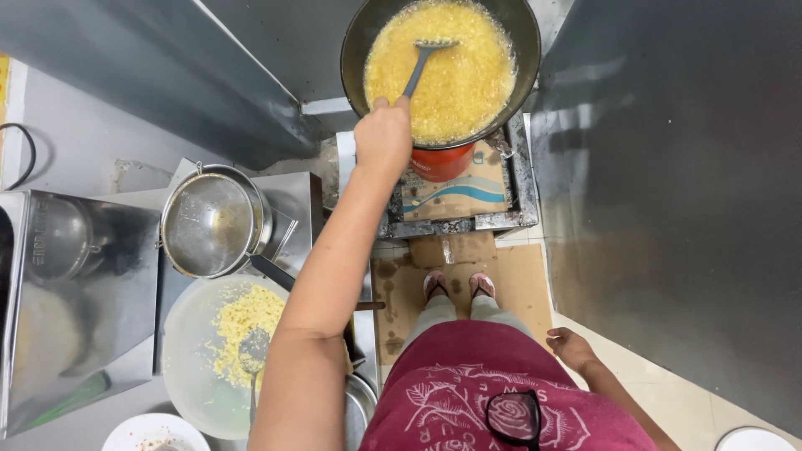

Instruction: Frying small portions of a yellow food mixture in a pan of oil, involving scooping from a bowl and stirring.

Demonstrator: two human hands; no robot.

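My left hand (383,134) is stretched forward and shut on the grey handle of a skimmer (422,63). The skimmer's head dips into a big dark wok (359,42) filled with bubbling yellow fry (455,83). My right hand (572,347) hangs beside my hip above the floor, its fingers loosely apart and holding nothing. My feet in sandals (458,286) stand on cardboard just in front of the stove.
A red burner base (441,163) sits under the wok. To the left are a steel strainer pot (209,221), a round tray (188,334) with yellow fried bits and a spoon (253,351), and a steel box (75,292). A steel panel (668,209) stands on the right.
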